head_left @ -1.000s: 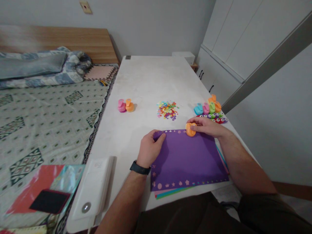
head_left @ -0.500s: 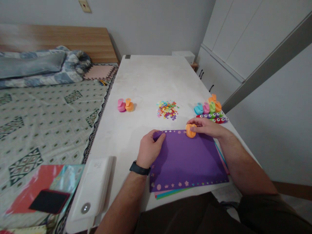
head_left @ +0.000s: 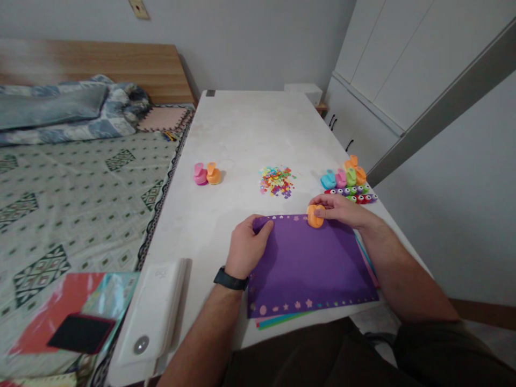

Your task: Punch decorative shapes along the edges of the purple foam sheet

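Pinching the far left corner of the purple paper (head_left: pixel 310 263) with the left hand (head_left: pixel 245 248), with the thumb on top. Gripping an orange punch (head_left: pixel 315 216) in the right hand (head_left: pixel 342 209), at the far edge of the paper. Can't tell if squeezing it down or not.

Looks well past half way around the edge, at a guess. Got little holes all along the near edge, a few faint ones low on the left side, and more on the far edge between the left hand and the punch. Seems to have none yet down the right side. Lying on the desk (head_left: pixel 250 129), on top of other bright sheets (head_left: pixel 286 320), near a pile of bits (head_left: pixel 278 181).

Can't see the far edge under the right hand, or the top of the left side behind the left hand. Can't see under the punch. Too small and blurry to name most of the hole shapes.
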The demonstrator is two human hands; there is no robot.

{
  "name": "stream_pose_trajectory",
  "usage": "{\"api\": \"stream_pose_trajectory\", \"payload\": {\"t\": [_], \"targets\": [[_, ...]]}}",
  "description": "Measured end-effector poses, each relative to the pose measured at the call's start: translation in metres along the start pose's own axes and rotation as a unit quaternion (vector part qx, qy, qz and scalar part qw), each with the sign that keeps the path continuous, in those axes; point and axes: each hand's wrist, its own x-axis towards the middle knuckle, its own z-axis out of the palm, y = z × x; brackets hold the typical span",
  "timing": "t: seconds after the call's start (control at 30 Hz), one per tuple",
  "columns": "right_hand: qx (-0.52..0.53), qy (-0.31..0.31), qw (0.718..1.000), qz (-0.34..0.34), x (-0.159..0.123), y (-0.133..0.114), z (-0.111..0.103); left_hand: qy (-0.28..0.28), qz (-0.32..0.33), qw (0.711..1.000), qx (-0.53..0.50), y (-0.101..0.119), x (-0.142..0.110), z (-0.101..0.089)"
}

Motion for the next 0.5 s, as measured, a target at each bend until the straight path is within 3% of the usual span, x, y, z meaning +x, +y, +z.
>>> {"api": "stream_pose_trajectory", "payload": {"t": [0.5], "targets": [[-0.003, 0.036, 0.999, 0.003, 0.0020, 0.0006, 0.0054, 0.004, 0.006, 1.000, 0.011, 0.0024, -0.0004, -0.0010]]}}
